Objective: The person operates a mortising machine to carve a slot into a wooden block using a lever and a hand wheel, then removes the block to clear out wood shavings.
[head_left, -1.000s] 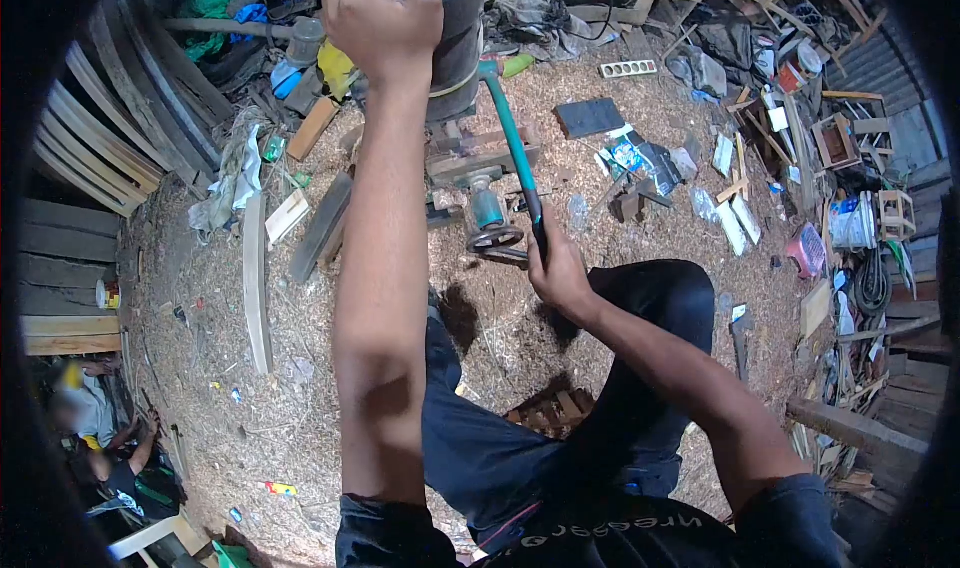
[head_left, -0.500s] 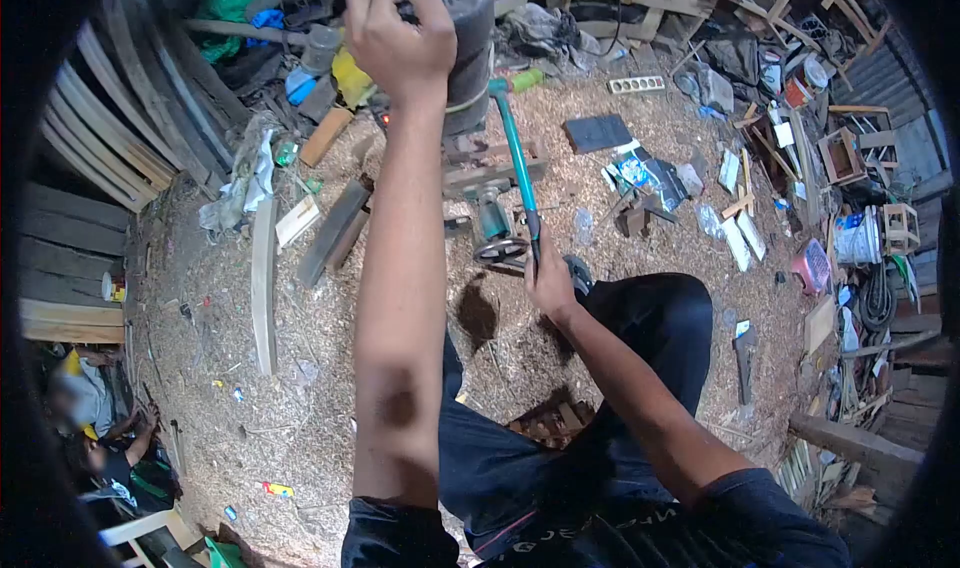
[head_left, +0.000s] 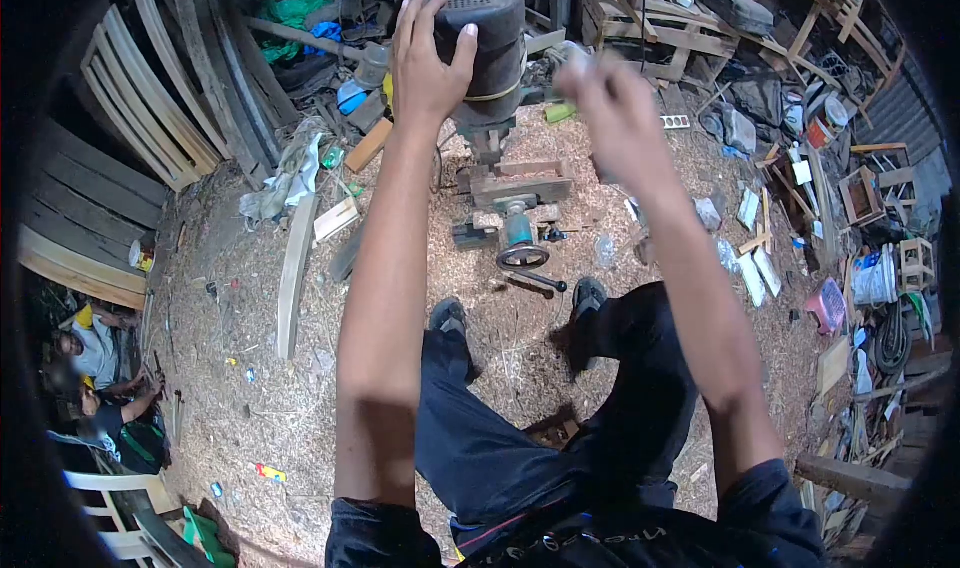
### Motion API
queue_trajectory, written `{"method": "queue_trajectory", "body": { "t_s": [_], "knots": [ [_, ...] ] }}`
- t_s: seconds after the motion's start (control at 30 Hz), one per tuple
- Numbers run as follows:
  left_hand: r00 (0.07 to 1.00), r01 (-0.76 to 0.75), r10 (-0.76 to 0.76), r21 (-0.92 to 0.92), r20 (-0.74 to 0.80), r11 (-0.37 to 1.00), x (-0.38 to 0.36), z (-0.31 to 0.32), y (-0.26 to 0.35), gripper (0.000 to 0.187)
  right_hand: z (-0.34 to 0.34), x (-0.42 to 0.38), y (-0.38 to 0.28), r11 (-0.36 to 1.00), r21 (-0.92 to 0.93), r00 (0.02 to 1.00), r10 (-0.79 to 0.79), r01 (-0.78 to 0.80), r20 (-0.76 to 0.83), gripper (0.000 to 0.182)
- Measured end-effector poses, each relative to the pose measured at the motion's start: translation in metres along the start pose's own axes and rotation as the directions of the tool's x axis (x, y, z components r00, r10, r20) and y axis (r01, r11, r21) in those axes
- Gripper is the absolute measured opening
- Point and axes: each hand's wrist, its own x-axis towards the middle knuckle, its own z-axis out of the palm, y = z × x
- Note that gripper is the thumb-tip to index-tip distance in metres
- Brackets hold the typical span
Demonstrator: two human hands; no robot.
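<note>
My left hand (head_left: 428,68) lies on the side of a dark upright motor housing (head_left: 485,43) with a perforated top, fingers spread over its edge. My right hand (head_left: 620,108) is raised to the right of the motor, blurred, its fingers curled round the end of a lever that the hand mostly hides. A lime-green piece (head_left: 560,113) shows just left of it. Below the motor stands the machine's vise (head_left: 520,183), with a teal body and a black handwheel (head_left: 523,257) in front.
Wood shavings cover the floor (head_left: 330,398). A long wooden plank (head_left: 296,278) lies to the left, and curved boards (head_left: 150,98) lean at the far left. Two people (head_left: 105,368) sit at the left edge. A pink basket (head_left: 826,305) stands at the right.
My right hand has swung up and away from in front of the vise, and the teal lever no longer slopes down there. My left hand stays on the motor; the view has shifted.
</note>
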Motion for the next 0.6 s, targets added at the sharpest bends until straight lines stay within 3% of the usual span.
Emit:
{"method": "queue_trajectory", "body": {
  "t_s": [0.03, 0.07, 0.1, 0.13, 0.17, 0.2, 0.27, 0.33, 0.4, 0.47, 0.53, 0.6],
  "knots": [
    [1.000, 0.013, -0.013, -0.001, -0.005, 1.000, 0.005, -0.001, 0.002, 0.047, 0.005, 0.025, -0.003, 0.983, 0.153, 0.985, -0.078, 0.102, -0.156, 0.034],
    [1.000, 0.027, -0.027, -0.003, -0.012, 1.000, 0.010, -0.001, 0.004, 0.047, 0.008, 0.047, -0.004, 0.979, 0.130, 0.972, -0.128, 0.155, -0.199, 0.036],
    [1.000, 0.011, -0.011, -0.004, -0.019, 1.000, 0.015, -0.001, 0.005, 0.046, 0.013, 0.075, 0.008, 0.955, 0.029, 0.928, -0.281, 0.296, -0.244, 0.040],
    [1.000, 0.015, -0.015, -0.013, -0.016, 1.000, 0.017, -0.001, 0.007, 0.046, 0.023, 0.095, -0.001, 0.922, -0.019, 0.836, -0.360, 0.388, -0.414, 0.025],
    [1.000, 0.013, -0.014, -0.022, -0.019, 1.000, 0.023, -0.001, 0.009, 0.046, 0.018, 0.114, 0.006, 0.932, -0.147, 0.872, -0.362, 0.331, -0.330, 0.035],
    [1.000, 0.012, -0.012, -0.032, -0.022, 0.999, 0.027, 0.000, 0.011, 0.045, 0.022, 0.130, 0.005, 0.874, -0.156, 0.792, -0.484, 0.461, -0.372, 0.036],
    [0.998, -0.006, 0.004, -0.037, -0.060, 0.999, 0.032, 0.004, 0.011, 0.044, 0.026, 0.159, 0.020, 0.807, -0.321, 0.742, -0.586, 0.496, -0.326, 0.042],
    [0.997, -0.017, 0.012, -0.058, -0.082, 0.998, 0.036, 0.006, 0.009, 0.044, 0.029, 0.181, 0.032, 0.782, -0.417, 0.738, -0.601, 0.463, -0.307, 0.032],
    [0.993, -0.030, 0.017, -0.112, -0.115, 0.993, 0.038, 0.010, 0.004, 0.045, 0.030, 0.198, 0.047, 0.708, -0.567, 0.755, -0.620, 0.420, -0.215, 0.035],
    [0.993, -0.011, -0.004, -0.125, -0.115, 0.992, 0.038, 0.009, 0.004, 0.048, 0.034, 0.211, 0.074, 0.551, -0.750, 0.796, -0.603, 0.365, -0.055, 0.065],
    [0.993, 0.009, -0.025, -0.135, -0.113, 0.991, 0.036, 0.008, 0.007, 0.052, 0.025, 0.207, 0.084, 0.501, -0.811, 0.948, -0.246, 0.302, 0.200, 0.086],
    [0.995, -0.020, 0.010, -0.109, -0.098, 0.994, 0.034, 0.009, 0.001, 0.057, 0.019, 0.210, 0.081, 0.490, -0.829, 0.960, -0.079, 0.271, 0.268, 0.091]
  ]
}}
